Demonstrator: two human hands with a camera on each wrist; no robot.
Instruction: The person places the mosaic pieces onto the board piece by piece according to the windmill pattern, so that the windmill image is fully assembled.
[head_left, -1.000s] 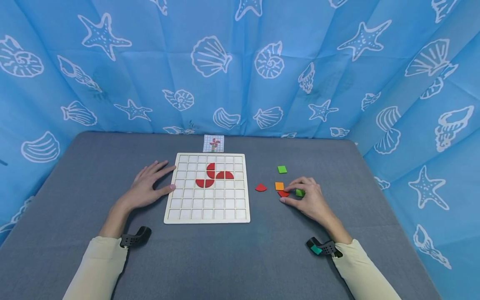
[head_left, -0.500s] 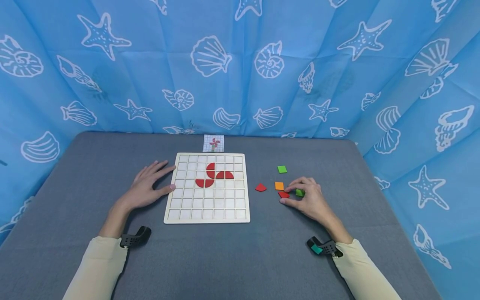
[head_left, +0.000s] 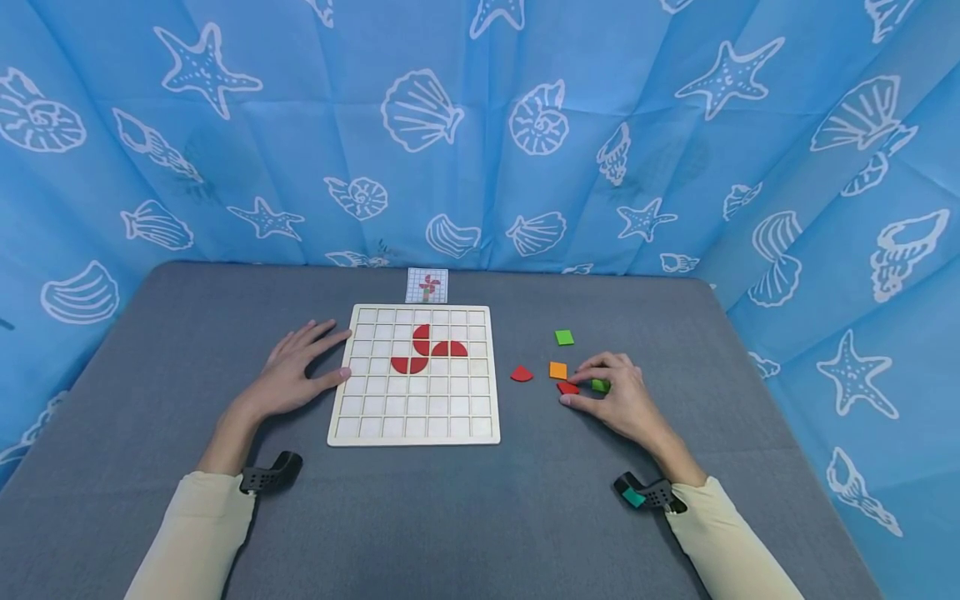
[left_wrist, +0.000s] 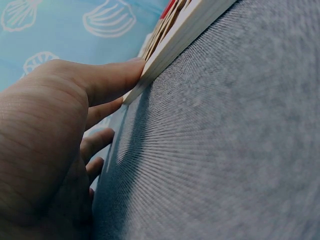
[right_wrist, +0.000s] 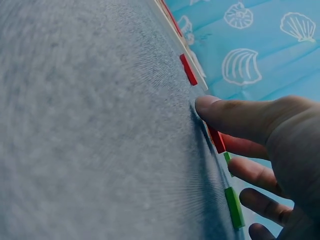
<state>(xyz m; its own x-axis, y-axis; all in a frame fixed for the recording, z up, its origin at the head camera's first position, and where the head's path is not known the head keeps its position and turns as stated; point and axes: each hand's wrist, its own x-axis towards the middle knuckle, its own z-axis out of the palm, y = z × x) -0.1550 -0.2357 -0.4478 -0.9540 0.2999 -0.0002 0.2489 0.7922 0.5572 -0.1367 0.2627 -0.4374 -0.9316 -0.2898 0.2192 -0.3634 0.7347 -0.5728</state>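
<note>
A white gridded wooden board (head_left: 416,408) lies on the table, with several red quarter-circle tiles (head_left: 450,349) set in its upper middle. My left hand (head_left: 288,377) rests by the board's left side, thumb and index fingertip touching its edge; the left wrist view shows the thumb (left_wrist: 117,80) against the rim. Right of the board, my right hand (head_left: 617,396) pinches a red quarter-circle tile (head_left: 567,388) between thumb and index finger, low at the table. In the right wrist view the thumb hides part of that red tile (right_wrist: 216,138).
Another red quarter-circle tile (head_left: 521,374) lies between board and right hand. An orange square tile (head_left: 558,370) and a green square tile (head_left: 564,337) lie beyond; another green tile (head_left: 601,386) is partly under the right hand. A small pattern card (head_left: 427,285) lies behind the board.
The red tile at my right fingertips has turned and shifted slightly to the right since a second ago. The left hand and board keep their place.
</note>
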